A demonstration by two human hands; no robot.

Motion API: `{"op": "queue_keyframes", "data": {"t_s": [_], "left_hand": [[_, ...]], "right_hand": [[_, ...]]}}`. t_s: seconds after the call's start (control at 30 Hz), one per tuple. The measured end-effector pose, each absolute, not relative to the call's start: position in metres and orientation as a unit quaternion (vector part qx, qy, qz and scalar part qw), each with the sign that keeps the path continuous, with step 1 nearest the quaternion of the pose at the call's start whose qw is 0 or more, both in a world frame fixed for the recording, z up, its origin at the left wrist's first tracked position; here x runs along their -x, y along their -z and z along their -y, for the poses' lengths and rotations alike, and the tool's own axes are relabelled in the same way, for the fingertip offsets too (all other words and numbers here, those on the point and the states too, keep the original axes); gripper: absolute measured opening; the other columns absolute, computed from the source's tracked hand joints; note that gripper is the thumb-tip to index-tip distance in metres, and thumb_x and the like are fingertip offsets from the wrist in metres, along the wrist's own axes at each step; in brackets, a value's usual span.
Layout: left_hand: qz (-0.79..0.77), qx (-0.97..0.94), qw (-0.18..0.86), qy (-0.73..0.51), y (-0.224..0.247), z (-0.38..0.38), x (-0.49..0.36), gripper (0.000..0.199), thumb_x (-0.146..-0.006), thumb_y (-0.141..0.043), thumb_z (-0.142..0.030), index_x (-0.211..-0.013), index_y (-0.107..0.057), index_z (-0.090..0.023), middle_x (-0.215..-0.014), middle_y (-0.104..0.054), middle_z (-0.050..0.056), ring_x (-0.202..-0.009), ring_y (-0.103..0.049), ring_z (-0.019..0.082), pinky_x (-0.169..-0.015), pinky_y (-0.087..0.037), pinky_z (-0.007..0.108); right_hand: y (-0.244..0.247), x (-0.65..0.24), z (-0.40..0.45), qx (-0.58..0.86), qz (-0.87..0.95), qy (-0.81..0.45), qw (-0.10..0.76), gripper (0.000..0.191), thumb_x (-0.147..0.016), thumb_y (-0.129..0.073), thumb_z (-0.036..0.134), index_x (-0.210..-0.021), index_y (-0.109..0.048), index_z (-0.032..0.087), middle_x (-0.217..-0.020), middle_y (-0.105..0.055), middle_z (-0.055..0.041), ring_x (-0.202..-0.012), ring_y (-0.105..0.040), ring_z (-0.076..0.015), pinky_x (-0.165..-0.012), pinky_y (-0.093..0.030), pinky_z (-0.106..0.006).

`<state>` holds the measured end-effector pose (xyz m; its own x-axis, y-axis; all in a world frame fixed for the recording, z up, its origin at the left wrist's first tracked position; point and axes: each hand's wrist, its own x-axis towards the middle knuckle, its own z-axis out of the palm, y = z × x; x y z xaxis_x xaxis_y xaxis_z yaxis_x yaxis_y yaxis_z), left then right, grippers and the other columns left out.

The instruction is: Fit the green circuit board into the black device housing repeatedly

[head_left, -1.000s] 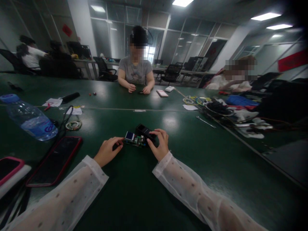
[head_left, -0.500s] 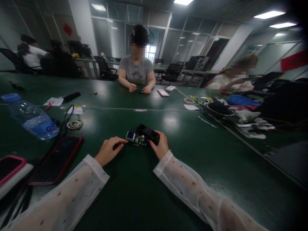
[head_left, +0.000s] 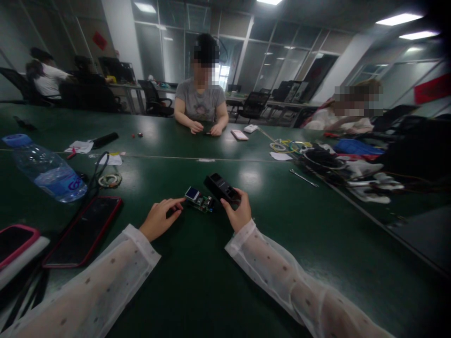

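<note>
Right fingers (head_left: 229, 210) grip the black case (head_left: 220, 184), slanting away leftward — open left fingers (head_left: 173, 202) perhaps touch the circuit board (head_left: 200, 202) beside it.

Sheer whitish sleeves (head_left: 102, 277), scattered dark dots, wide plain cuffs (head_left: 144, 246), bare hands (head_left: 162, 218)

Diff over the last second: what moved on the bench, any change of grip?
The black case shifted slightly right and away from the person, opening a gap to the circuit board. The right hand moved with it, already on it earlier; nothing was let go. The left hand stayed by the board's left end. Bottle and wrench unchanged.
</note>
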<state>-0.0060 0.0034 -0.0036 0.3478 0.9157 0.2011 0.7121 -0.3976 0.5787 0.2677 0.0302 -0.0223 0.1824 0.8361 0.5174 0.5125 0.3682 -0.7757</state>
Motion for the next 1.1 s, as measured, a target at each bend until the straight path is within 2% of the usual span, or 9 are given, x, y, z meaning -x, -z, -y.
{"op": "queue_keyframes", "data": {"t_s": [0.23, 0.57, 0.77, 1.1], "left_hand": [[-0.506, -0.800, 0.201, -0.250, 0.003, -0.003, 0.006, 0.039, -0.091, -0.051, -0.023, -0.129, -0.049, -0.030, -0.107, -0.064, 0.001, -0.095, -0.058, 0.020, -0.085, -0.044, 0.040], [-0.518, -0.792, 0.199, -0.254, -0.002, -0.001, 0.003, 0.035, -0.090, -0.053, -0.022, -0.124, -0.052, -0.029, -0.106, -0.065, 0.001, -0.098, -0.059, 0.021, -0.085, -0.044, 0.039], [-0.522, -0.778, 0.214, -0.276, 0.001, -0.002, 0.003, 0.045, -0.089, -0.054, -0.023, -0.132, -0.043, -0.026, -0.105, -0.066, 0.002, -0.096, -0.061, 0.020, -0.087, -0.044, 0.041], [-0.523, -0.790, 0.196, -0.253, -0.003, -0.001, 0.002, 0.042, -0.090, -0.053, -0.023, -0.131, -0.047, -0.027, -0.108, -0.065, 0.002, -0.097, -0.059, 0.022, -0.086, -0.043, 0.041]], "right_hand": [[0.005, -0.259, -0.017, 0.466, 0.663, -0.158, 0.564, 0.048, -0.079, -0.066, 0.032, -0.121, -0.045, 0.020, -0.113, -0.054, -0.0107, -0.101, -0.058, -0.0251, -0.086, -0.054, -0.045], [0.000, -0.256, -0.012, 0.437, 0.710, -0.163, 0.528, 0.049, -0.080, -0.065, 0.031, -0.122, -0.043, 0.021, -0.114, -0.053, -0.0114, -0.104, -0.058, -0.0264, -0.086, -0.054, -0.045], [0.000, -0.255, -0.012, 0.426, 0.727, -0.159, 0.514, 0.047, -0.080, -0.065, 0.028, -0.121, -0.045, 0.020, -0.113, -0.055, -0.0114, -0.102, -0.058, -0.0257, -0.086, -0.053, -0.044], [0.007, -0.255, -0.017, 0.432, 0.739, -0.166, 0.490, 0.049, -0.079, -0.066, 0.030, -0.122, -0.046, 0.020, -0.110, -0.057, -0.0115, -0.098, -0.059, -0.0262, -0.083, -0.053, -0.045]]}}
